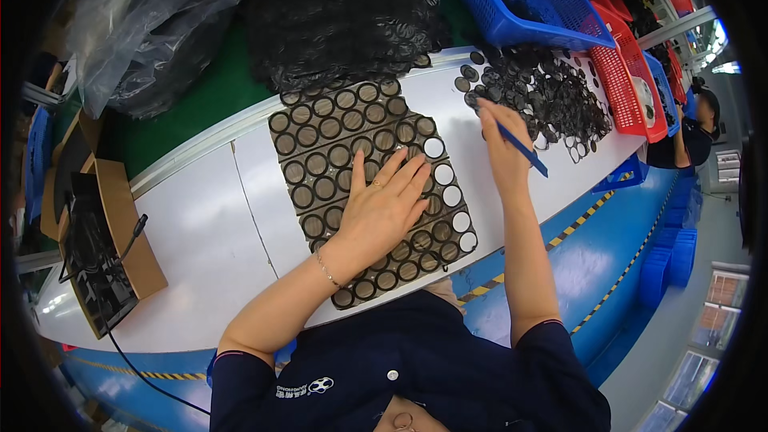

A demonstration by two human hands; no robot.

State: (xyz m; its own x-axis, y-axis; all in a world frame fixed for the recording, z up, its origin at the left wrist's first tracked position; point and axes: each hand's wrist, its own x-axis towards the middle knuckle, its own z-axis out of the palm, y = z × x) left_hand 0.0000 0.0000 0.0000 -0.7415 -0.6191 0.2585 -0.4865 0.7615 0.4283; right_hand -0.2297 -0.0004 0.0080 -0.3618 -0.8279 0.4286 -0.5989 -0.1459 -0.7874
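Your left hand [380, 208] lay flat and open, fingers spread, palm down on the dark ring sheet [324, 168], gripping nothing. A thin bracelet [326, 268] circled that wrist. Your right hand [507, 144] was closed around a slim blue tool [531, 155], one end of which stuck out past the hand toward the lower right (the working end was too hard to make out, so contact with a disc could not be told).

The ring sheet lay on the white bench [216, 224] in front of your body, slightly turned, made of several panels with rows of black-rimmed circles. Most circles looked brownish; several along the right edge showed white [444, 174].

Just beyond your right fingertips spread a loose pile of dark discs [552, 96], some lying singly at its near edge. Behind the pile stood a blue basket [552, 34]; to its right, a red basket [628, 92].

Beyond the sheet's far end rose a large black heap [344, 20], with a clear plastic bag [160, 24] to its left on a green surface [180, 132]. At far left, an open cardboard box [136, 220] held dark contents. Another person [698, 142] appeared at far right.
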